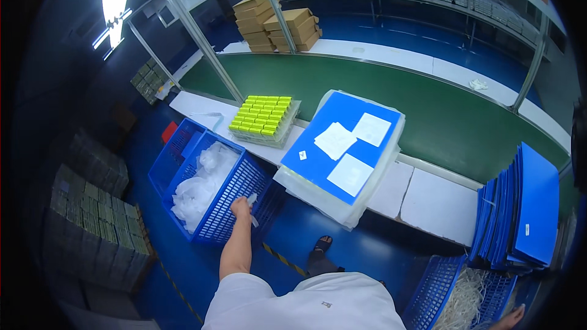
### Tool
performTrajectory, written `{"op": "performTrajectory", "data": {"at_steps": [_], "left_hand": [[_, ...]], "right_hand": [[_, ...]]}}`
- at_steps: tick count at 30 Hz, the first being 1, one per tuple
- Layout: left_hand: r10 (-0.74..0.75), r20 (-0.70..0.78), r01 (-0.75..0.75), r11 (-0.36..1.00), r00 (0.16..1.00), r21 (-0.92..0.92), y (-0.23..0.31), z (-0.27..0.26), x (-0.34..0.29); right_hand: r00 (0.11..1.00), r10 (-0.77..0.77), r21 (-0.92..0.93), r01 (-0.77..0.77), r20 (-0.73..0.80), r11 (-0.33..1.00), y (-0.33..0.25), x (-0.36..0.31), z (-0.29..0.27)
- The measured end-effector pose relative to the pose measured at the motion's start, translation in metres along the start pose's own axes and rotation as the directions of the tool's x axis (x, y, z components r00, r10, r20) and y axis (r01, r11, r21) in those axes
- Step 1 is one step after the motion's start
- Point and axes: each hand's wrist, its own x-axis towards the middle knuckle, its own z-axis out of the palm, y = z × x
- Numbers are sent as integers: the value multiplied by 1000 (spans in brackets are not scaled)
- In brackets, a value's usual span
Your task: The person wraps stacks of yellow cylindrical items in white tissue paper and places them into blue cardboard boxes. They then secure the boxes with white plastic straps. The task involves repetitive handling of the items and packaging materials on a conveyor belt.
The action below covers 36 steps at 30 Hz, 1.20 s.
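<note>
My left hand is closed around a whitish, translucent strip beside the near wall of a blue plastic basket. That basket holds crumpled clear plastic bags. At the lower right edge, my right hand is partly in view with its fingers drawn together; what they hold, if anything, is too small to make out. The right hand is nearest to another blue basket, which is filled with tangled pale straps.
A stack topped by a blue sheet with white papers lies on the white bench ledge. Left of it stands a block of yellow-green packs. Blue boards stand at right. Behind run a green conveyor and cartons; wrapped stacks stand left.
</note>
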Motion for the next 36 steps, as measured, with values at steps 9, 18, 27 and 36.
{"op": "performTrajectory", "data": {"at_steps": [9,18,27,36], "left_hand": [[735,280,-784,544,617,300,150,168,224],[388,904,-984,59,179,169,174,244,282],[293,945,-943,-329,-145,-42,179,251,303],[511,826,-937,344,237,56,182,255,314]], "right_hand": [[778,316,-423,-72,542,903,-117,-316,-9],[731,367,-476,-67,574,877,-219,-385,-14],[727,390,-303,-257,565,918,-147,-407,6],[752,340,-130,-326,565,936,-109,-431,6]]}}
